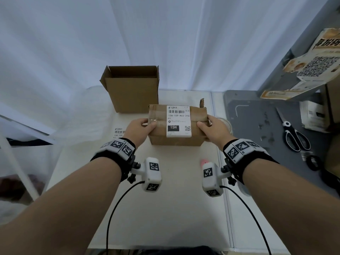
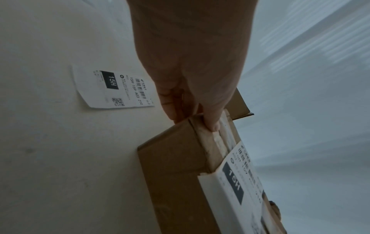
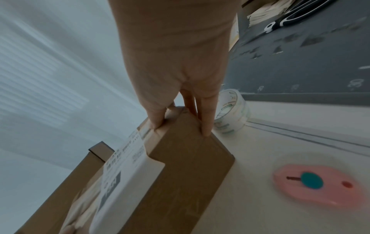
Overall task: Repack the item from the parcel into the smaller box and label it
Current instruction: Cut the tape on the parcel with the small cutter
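A taped brown parcel with a white shipping label on its top sits mid-table. My left hand grips its left end, thumb on the taped top. At the other end my right hand holds it the same way, fingers down the side. Behind it to the left stands an open cardboard box with its flaps up; I cannot see inside it. A loose shipping label lies flat on the table left of my left hand, plain in the left wrist view.
A roll of clear tape stands just right of the parcel. A pink cutter lies nearer me on the right. Scissors rest on a grey mat. A printed carton juts in at the upper right.
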A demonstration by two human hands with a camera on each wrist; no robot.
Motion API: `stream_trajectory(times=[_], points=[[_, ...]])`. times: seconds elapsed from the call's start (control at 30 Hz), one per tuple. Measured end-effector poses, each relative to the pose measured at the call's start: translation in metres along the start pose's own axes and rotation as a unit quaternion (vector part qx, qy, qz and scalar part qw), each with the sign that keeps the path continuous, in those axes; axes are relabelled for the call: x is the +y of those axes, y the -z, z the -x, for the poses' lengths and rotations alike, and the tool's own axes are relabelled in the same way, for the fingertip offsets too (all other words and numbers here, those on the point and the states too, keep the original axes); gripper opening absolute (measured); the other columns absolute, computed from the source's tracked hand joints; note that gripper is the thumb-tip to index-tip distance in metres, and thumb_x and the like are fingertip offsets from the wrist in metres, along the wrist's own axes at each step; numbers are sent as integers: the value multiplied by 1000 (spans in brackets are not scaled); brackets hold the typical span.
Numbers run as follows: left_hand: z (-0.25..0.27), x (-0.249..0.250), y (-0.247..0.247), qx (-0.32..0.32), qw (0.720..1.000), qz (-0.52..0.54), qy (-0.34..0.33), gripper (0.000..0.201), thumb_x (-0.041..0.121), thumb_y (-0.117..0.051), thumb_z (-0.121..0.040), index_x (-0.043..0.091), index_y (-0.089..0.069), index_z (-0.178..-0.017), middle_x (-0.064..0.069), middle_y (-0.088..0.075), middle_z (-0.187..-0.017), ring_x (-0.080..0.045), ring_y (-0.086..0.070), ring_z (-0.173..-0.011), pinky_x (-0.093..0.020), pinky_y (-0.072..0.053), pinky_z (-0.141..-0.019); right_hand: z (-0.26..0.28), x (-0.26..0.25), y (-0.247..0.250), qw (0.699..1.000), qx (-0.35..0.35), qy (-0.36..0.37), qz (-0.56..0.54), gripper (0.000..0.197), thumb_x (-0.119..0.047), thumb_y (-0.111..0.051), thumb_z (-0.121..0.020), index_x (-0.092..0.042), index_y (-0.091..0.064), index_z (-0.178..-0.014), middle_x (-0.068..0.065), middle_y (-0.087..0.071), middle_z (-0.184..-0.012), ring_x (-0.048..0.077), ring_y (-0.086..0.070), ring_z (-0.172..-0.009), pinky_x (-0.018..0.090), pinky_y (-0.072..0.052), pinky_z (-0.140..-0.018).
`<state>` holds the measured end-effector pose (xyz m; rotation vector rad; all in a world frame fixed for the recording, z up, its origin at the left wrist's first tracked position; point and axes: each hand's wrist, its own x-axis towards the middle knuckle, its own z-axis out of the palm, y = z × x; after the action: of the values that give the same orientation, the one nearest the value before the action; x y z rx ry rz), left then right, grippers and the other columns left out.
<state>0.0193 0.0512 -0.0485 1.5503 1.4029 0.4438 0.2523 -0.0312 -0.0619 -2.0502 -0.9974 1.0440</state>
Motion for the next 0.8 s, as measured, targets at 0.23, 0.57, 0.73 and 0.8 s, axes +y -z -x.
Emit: stream_trajectory(times=[0.23, 0.57, 0.73, 0.8], points=[[-6, 3, -1, 7, 998, -56, 4, 34, 31, -53, -92, 10, -62, -117, -11, -67, -110, -27, -62, -101, -45, -51, -91, -6, -4, 3, 1000, -1, -10, 17, 39, -41, -58, -85, -21, -57, -118, 4, -63, -103, 30, -62, -104, 50, -51, -91], [6, 0, -7, 33, 999, -8, 8, 40, 42, -37, -97, 12, -52, -120, -5, -61, -109, -25, -59, -102, -44, -49, -93, 5, 11, 23, 996, -18, 3, 85, 44, -45, -44, -92, -11, -57, -116, 2, -58, -110, 24, -58, -107, 41, -47, -96], [29, -23, -17, 60, 996, 40, 48, 38, 39, -30, -99, 11, -45, -119, 5, -54, -91, -23, -56, -89, -41, -46, -86, 33, 42, 17, 993, -12, -39, 111, 34, -29, -48, -96, -5, -60, -117, 8, -64, -109, 25, -59, -104, 44, -49, -95], [36, -36, -21, 46, 996, 17, 71, 35, 30, -37, -98, 9, -45, -125, -4, -58, -107, -25, -58, -96, -41, -46, -92, 41, 53, 11, 988, -32, -61, 140, 35, -27, -55, -93, -4, -60, -119, 10, -63, -118, 26, -57, -111, 40, -46, -99]])
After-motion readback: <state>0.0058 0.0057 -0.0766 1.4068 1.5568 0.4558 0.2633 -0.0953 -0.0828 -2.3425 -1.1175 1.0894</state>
